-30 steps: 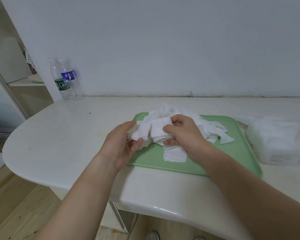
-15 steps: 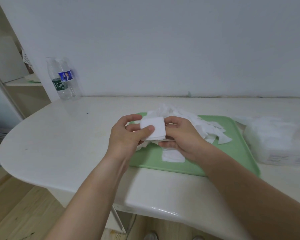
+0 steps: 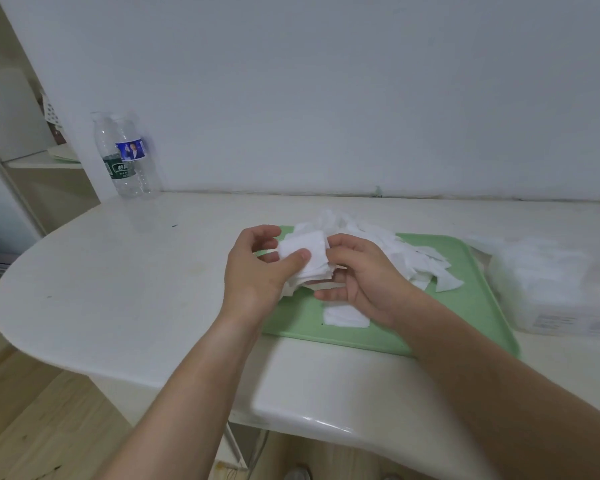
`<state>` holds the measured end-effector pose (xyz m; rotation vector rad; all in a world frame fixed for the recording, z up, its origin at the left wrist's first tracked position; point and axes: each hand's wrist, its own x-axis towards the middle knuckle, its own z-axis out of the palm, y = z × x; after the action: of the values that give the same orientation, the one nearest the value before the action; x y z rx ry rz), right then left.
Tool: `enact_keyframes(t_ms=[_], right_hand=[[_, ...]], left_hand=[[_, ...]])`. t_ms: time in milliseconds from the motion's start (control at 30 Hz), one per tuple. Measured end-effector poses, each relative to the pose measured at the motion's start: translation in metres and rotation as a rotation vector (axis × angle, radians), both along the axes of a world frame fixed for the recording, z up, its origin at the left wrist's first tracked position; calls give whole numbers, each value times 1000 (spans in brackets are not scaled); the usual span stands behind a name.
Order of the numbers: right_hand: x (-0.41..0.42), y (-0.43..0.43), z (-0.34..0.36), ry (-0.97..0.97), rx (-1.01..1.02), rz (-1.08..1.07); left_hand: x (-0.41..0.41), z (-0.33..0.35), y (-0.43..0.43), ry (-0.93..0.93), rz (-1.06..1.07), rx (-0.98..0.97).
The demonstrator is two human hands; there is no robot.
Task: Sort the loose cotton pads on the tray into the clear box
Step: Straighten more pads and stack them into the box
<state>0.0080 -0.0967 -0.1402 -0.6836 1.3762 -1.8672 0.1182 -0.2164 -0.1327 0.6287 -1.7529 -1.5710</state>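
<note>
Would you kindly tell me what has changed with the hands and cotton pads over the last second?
Both hands drew the pads they held together into one squared stack and lifted it above the tray. The left hand pinches it, thumb in front; the right hand holds its right edge. The heap, the lone pad, the clear box and the bottle stayed put.

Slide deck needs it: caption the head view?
Sorting: left hand and right hand hold a cotton pad stack over the green tray.
</note>
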Motion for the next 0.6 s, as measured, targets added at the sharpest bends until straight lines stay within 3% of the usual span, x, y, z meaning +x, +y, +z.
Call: enact_keyframes(t_ms=[133, 233, 300, 600], right_hand=[[0, 2, 6, 24, -8, 2], [-2, 6, 13, 196, 73, -9], [-4, 10, 18, 212, 107, 4], [-14, 54, 50, 254, 143, -84]], left_hand=[[0, 4, 4, -49, -123, 127], [0, 8, 8, -76, -84, 68], [1, 11, 8, -77, -45, 19], [4, 25, 38, 69, -230, 65]])
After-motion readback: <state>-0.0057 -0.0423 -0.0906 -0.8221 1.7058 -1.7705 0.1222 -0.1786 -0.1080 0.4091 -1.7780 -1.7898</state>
